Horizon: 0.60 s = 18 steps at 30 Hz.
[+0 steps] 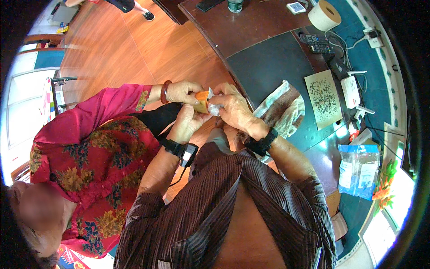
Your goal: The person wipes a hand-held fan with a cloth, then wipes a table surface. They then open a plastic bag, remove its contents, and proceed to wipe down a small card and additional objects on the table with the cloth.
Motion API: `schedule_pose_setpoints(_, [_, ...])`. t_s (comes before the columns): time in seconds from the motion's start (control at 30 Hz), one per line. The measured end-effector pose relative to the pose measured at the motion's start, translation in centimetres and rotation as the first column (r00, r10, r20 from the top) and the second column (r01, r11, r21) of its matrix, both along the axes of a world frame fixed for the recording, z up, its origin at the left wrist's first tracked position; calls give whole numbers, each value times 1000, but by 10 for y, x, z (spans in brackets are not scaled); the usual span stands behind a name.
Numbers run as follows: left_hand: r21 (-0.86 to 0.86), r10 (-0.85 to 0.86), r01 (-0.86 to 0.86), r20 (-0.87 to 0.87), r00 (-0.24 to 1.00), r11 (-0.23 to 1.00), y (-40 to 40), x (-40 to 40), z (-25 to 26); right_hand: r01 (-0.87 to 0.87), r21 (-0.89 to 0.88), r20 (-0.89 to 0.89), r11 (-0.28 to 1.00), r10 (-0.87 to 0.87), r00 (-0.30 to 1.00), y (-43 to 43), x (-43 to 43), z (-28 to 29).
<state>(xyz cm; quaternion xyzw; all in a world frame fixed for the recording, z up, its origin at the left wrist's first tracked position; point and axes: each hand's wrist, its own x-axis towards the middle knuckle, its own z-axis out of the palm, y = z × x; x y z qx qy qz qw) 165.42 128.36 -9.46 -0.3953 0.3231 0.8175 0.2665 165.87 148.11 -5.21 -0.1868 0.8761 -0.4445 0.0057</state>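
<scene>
A small orange and yellow packet [202, 97] is in the middle, with crumpled clear plastic [213, 109] at its right side. My right hand [235, 109] pinches the plastic between thumb and fingers. From below, my left hand [189, 122] grips the yellow lower part of the packet, its fingers partly hidden. A co-worker's hand [181, 92], with a reddish-brown bangle on the wrist, holds the packet's upper left edge. All three hands are close together above the floor, just left of the desk edge. What is inside the packet cannot be seen.
A brown and white towel [284, 109] lies on the dark desk [268, 60] to the right. Behind it are a speckled sheet [323, 100], remote controls [317, 43], a white router [350, 91] with cables and a paper roll [324, 15]. The person in red [97, 151] is close on my left.
</scene>
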Motion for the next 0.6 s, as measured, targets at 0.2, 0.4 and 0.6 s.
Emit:
schedule_pose_setpoints(0.2, [29, -82, 83, -21, 996, 996, -10, 4, -14, -15, -15, -151, 1000, 12, 988, -2, 0, 6])
schedule_pose_setpoints(0.4, [214, -106, 92, 56, 993, 972, -9, 1, -15, -67, 25, -296, 997, 72, 952, -2, -3, 17])
schedule_pose_setpoints(0.6, [182, -167, 163, 8, 986, 970, -14, 3, -24, 34, 169, -201, 985, 1, 980, -9, -4, 25])
